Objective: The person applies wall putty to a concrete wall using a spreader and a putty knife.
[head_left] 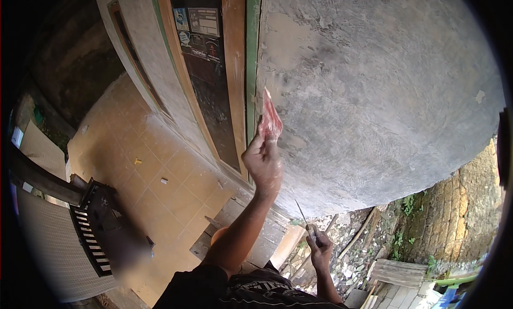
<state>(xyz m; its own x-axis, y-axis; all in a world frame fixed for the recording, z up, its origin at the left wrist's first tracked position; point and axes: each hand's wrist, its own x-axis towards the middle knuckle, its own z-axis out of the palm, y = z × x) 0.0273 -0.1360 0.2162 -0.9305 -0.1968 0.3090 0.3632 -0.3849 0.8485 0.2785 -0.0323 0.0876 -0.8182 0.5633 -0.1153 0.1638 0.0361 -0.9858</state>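
My left hand (263, 167) is raised in front of the wall, its fingers closed round a pointed red-and-white piece (271, 118) that looks like thin plastic. The tip of this piece points up, close to the green edge of the door frame (252, 68). Lower and to the right, my right hand (319, 247) is wrapped round the handle of a thin-bladed tool (301, 210), seen edge-on, perhaps a putty knife. Its blade points up and left, apart from the wall. The grey plastered wall (368, 95) shows rough, uneven patches.
Left of the wall stands a dark door panel (206, 95) with stickers. Tan floor tiles (160, 202) spread at left, with a dark slatted bench (93, 229) on them. Rubble (347, 229) and sticks lie below the wall, and boards (398, 274) at lower right.
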